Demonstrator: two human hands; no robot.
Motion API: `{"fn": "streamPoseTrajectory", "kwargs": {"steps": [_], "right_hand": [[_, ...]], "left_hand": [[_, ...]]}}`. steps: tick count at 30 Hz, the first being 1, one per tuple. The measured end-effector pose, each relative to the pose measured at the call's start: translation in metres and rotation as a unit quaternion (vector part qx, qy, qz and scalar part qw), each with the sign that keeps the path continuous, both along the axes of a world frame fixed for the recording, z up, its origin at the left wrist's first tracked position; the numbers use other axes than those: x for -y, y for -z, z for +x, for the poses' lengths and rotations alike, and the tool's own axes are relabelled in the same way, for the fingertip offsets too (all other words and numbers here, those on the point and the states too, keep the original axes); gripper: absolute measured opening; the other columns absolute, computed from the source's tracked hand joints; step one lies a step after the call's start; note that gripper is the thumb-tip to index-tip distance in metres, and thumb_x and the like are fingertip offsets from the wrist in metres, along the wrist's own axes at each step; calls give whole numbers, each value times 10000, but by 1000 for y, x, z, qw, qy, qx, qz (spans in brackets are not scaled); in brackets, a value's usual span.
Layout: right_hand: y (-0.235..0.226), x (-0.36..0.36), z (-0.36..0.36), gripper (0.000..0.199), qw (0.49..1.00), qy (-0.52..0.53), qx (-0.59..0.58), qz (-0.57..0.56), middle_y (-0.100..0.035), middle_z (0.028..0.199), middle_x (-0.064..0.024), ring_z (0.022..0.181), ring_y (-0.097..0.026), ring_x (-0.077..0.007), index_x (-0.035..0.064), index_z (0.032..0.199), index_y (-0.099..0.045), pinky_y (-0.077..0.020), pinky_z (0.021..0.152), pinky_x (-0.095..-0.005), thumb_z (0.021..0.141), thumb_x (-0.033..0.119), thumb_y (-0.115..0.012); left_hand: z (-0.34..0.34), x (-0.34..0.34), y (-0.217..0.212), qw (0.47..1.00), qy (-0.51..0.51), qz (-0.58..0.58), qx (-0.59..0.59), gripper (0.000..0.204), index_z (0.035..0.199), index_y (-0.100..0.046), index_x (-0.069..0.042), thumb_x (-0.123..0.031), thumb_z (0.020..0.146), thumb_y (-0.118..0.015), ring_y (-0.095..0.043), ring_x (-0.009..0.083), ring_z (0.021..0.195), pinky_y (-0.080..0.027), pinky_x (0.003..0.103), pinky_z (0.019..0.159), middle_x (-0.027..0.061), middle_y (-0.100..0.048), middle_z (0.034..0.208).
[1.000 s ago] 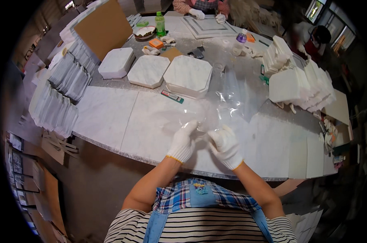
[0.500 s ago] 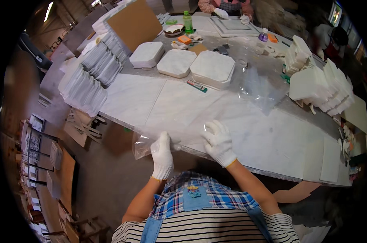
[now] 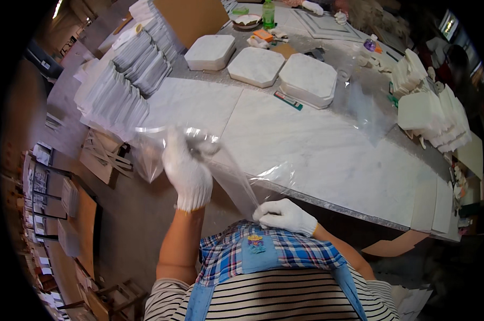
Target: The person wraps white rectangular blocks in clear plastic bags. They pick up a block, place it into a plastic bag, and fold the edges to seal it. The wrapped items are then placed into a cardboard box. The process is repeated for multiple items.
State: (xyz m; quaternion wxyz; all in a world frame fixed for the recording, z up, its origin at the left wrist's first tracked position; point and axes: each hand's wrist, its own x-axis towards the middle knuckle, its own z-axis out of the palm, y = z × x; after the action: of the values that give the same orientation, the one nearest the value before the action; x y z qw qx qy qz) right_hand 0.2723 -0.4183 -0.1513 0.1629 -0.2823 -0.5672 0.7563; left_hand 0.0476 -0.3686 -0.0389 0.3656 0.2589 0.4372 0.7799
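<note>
A clear plastic bag (image 3: 232, 179) stretches between my two white-gloved hands, over the near edge of the table. My left hand (image 3: 187, 174) is raised and grips the bag's upper part, where its mouth bulges around the fingers; some fingertips are blurred. Lower down, close to my plaid apron, my right hand (image 3: 289, 216) pinches the bag's other end with its fingers closed. Beyond the hands lie white marble-look slabs (image 3: 284, 144) covering the tabletop. Further back are three stacks of octagonal white tiles, the nearest being the right stack (image 3: 308, 80).
Tall leaning piles of white tiles (image 3: 111, 99) stand at the left, more tiles (image 3: 437, 115) at the right. A green-labelled cutter-like strip (image 3: 288, 100), a green bottle (image 3: 268, 14) and loose clear plastic (image 3: 367, 109) lie or stand on the table. A gloved co-worker's hand (image 3: 312, 7) shows at the far side.
My left hand has risen and moved left with the bag. My right hand has come down toward my apron and closed on the bag, which now stretches at a slant. The view has shifted.
</note>
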Motion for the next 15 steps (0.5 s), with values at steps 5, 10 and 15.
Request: {"fn": "streamPoseTrajectory", "kwargs": {"steps": [5,10,15], "right_hand": [[36,11,-26,144,966,64,-166,-186,-705,964,-98,807,-625,-132,-26,999,-700,-517,767,-274,923,68,-621],[68,22,-55,212,919,300,-113,-228,-692,976,-92,897,-650,-144,-23,1127,-633,-532,842,-278,973,118,-595],[71,5,-74,442,897,373,-9,-238,-661,1074,-64,938,-637,-130,-34,1376,-516,-538,808,-269,995,168,-613]], "left_hand": [[-8,-77,9,992,101,-30,-66,424,854,-628,-25,-345,1079,-465,-608,191,614,-530,361,614,85,-661,740],[0,-144,112,947,272,-136,107,295,985,-609,-73,-352,1052,-541,-612,163,682,-523,324,602,68,-633,837],[11,-139,160,871,356,-256,222,272,1008,-570,-92,-362,1043,-557,-579,171,696,-504,323,590,52,-602,840]]}}
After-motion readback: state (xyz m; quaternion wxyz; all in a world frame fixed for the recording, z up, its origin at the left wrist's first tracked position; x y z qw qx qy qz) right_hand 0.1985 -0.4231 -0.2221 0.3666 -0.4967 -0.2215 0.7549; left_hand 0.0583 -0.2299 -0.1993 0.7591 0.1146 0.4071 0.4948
